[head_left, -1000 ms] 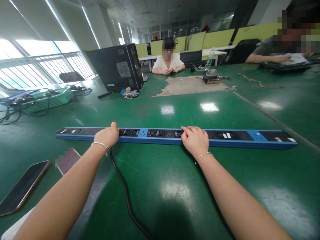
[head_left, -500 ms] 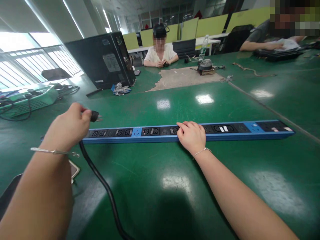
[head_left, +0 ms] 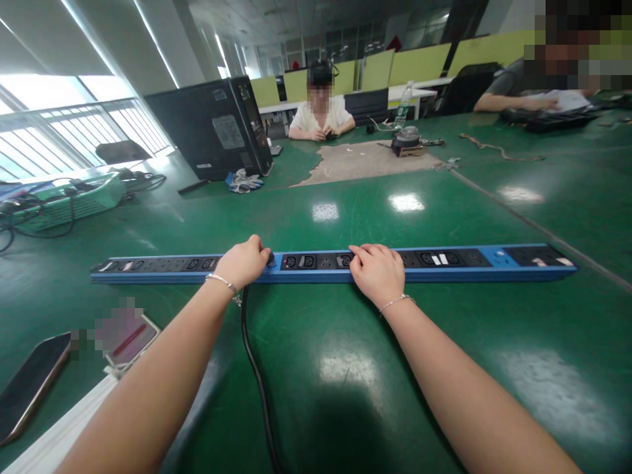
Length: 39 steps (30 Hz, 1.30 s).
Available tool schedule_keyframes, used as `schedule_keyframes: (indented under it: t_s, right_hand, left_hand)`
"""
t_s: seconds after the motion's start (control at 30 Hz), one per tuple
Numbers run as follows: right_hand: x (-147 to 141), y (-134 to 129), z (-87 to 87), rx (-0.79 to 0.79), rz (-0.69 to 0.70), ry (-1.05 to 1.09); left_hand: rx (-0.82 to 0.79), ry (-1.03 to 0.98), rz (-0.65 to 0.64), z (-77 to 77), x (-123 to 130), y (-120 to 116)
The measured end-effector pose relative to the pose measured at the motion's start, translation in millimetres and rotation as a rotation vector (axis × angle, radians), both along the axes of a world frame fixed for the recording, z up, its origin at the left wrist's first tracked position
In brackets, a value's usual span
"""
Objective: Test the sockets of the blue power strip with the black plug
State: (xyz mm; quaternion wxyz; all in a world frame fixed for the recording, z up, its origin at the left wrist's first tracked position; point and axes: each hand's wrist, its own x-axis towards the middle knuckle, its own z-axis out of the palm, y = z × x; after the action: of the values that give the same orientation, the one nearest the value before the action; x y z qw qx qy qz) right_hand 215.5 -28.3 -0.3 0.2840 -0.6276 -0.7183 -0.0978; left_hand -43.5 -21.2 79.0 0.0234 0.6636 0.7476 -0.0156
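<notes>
A long blue power strip (head_left: 316, 276) with black and blue socket sections lies across the green table in front of me. My left hand (head_left: 241, 262) is closed round the black plug (head_left: 270, 259) of a power cord, over a blue socket section left of the strip's middle. My fingers hide most of the plug, so I cannot tell how far it sits in the socket. From under that hand the black cord (head_left: 257, 368) runs down toward the near edge. My right hand (head_left: 379, 271) grips the strip right of its middle, fingers laid over the far edge.
Phones (head_left: 37, 378) lie at the lower left. Behind them stands a green basket (head_left: 74, 205) of cables. A black computer case (head_left: 212, 131) and gloves (head_left: 244, 181) are farther back. Two people sit across the table, near a bottle (head_left: 405, 102) and a small device (head_left: 407, 140).
My left hand has moved right with the plug, from above the strip's left part down to the blue socket section. My right hand has stayed on the strip.
</notes>
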Motion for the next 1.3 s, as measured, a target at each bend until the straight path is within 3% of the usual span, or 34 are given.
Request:
schedule_keyframes:
  t_s: [0.43,1.03,1.17,1.3]
  right_hand:
    - [-0.4,0.7,-1.4,-0.003,-0.002,0.007]
    - [-0.3,1.1,-1.8,-0.007,0.0,0.006]
    - [0.0,1.2,-1.5,-0.009,0.003,0.016]
    - [-0.1,0.7,-0.6,-0.02,0.009,0.006]
  left_hand:
    - [-0.029,0.2,-0.062,-5.5,22.0,-9.8]
    - [-0.042,0.196,-0.029,-6.8,23.7,-9.5]
    - [0.016,0.171,0.02,10.2,26.8,-16.3]
    - [0.209,0.116,0.119,51.8,28.6,-27.3]
